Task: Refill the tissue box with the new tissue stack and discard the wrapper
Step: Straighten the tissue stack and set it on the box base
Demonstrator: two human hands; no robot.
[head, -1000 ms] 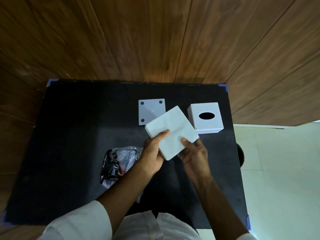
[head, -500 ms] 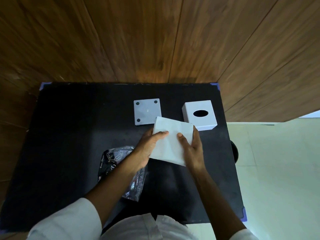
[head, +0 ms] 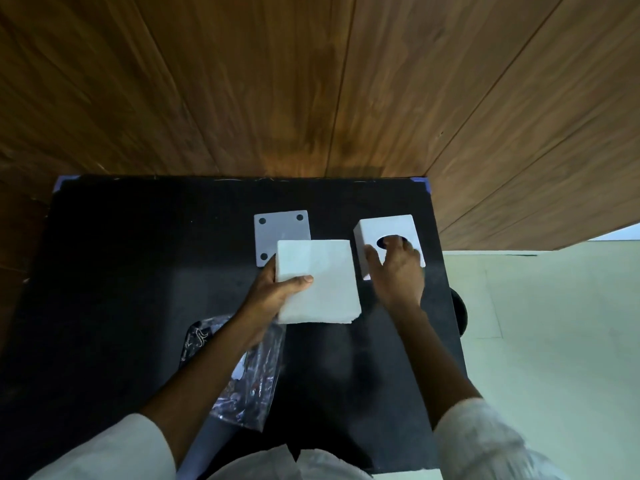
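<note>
My left hand (head: 273,296) holds the white tissue stack (head: 322,282) flat above the black table, thumb on top, fingers underneath. My right hand (head: 398,268) rests on the white tissue box (head: 384,226) at the right, thumb on its left side and fingers over the oval opening on top. The grey square base plate (head: 280,226) of the box, with dark round dots at its corners, lies just behind the stack. The crumpled clear and dark wrapper (head: 249,382) lies on the table under my left forearm.
The black table (head: 138,271) stands against a wooden wall, with blue tape at its corners. A pale floor lies to the right. A dark round object (head: 460,315) shows just past the table's right edge.
My right hand has let go of the tissue stack and moved right onto the tissue box. My left hand alone now holds the stack.
</note>
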